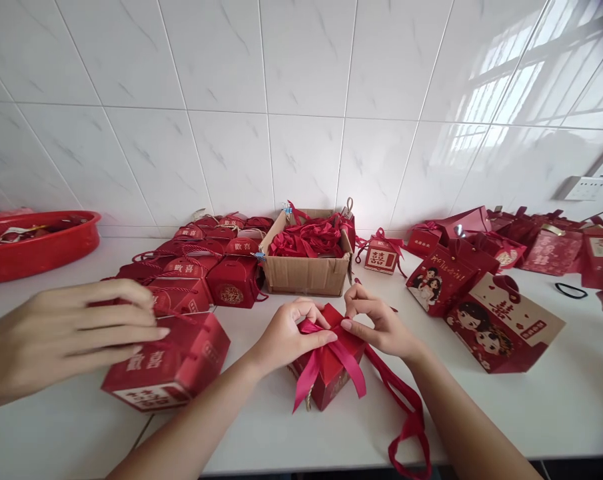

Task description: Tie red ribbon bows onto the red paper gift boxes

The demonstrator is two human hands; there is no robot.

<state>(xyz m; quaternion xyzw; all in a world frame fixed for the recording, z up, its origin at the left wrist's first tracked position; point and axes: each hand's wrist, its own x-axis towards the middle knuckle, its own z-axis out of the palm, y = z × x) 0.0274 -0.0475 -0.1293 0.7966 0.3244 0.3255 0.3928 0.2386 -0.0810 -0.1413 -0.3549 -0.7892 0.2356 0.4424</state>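
Note:
Near the middle of the white table's front part stands a small red box (pixel 326 380) with a pink-red ribbon (pixel 350 365) across its top. My left hand (pixel 301 333) pinches the ribbon between thumb and fingers at the left of the box top. On the right side of the top, the thumb and fingers of my right hand (pixel 374 323) are closed on the ribbon too. Two short ribbon ends hang over the front of the box. A long ribbon length (pixel 408 427) trails from the box's right side toward the table's front edge.
At the left, another person's hand (pixel 76 327) is over a larger red box (pixel 181 360). Behind are a cardboard box (pixel 306 275) of red ribbons and rows of red boxes (pixel 234 280). A red basin (pixel 46 250) stands far left; gift boxes (pixel 506 327) stand right.

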